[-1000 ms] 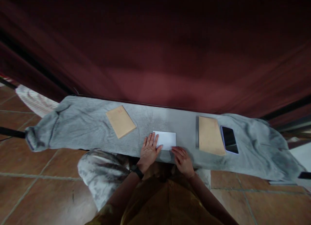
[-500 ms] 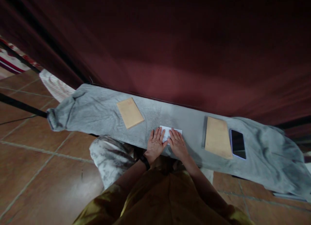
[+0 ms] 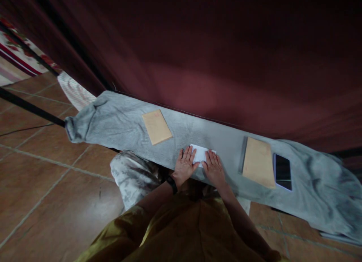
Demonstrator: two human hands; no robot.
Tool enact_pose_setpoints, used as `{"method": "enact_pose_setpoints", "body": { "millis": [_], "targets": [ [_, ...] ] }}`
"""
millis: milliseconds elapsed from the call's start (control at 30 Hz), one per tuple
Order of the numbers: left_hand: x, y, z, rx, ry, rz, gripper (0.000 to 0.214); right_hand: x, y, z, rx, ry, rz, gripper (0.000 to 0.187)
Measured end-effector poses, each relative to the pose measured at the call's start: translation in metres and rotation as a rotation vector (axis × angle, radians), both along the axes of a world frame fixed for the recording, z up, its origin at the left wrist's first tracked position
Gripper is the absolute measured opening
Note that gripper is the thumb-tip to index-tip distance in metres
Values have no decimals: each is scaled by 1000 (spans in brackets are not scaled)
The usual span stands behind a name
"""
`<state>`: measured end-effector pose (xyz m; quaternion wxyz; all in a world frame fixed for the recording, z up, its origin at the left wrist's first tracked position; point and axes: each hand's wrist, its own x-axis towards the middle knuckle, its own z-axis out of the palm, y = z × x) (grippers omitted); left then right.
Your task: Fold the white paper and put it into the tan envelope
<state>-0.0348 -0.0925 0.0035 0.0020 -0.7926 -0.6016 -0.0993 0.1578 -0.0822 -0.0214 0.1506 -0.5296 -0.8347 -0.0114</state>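
Item, white paper point(image 3: 200, 153): one, just below the centre of the frame, lying flat on the tabletop; single or folded, I cannot tell from here.

Item, left hand point(image 3: 184, 167): palm down, fingers out straight and slightly spread, resting over the paper's left end; black wristband point(image 3: 171, 184) at the wrist.

Item, right hand point(image 3: 214, 167): palm down, fingers likewise extended, covering the paper's right end. I see neither hand pinching anything.

Item, tan packet point(image 3: 157, 126): set at a slant, left of centre and apart from the hands.

Item, larger tan packet point(image 3: 258, 162): right of centre, well apart from the right hand.

Item, phone point(image 3: 283, 172): dark screen up, purplish edge, just beside the larger packet.

Item, grey cloth point(image 3: 124, 120): covering the tabletop, rumpled at both ends.

Item, dark red curtain point(image 3: 181, 65): filling most of the upper frame.
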Motion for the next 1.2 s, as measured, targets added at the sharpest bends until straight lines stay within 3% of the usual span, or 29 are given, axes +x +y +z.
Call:
{"method": "enact_pose_setpoints", "body": {
  "millis": [333, 933, 1200],
  "targets": [
    [-1, 0, 1, 1, -34, 12, 64, 8, -35, 8, 7, 27, 19, 59],
    [2, 4, 4, 54, -65, 8, 59, 29, -64, 14, -33, 148, 123, 52],
    [53, 6, 10, -29, -139, -343, 53, 26, -64, 7, -19, 212, 81, 41]
  ]
}}
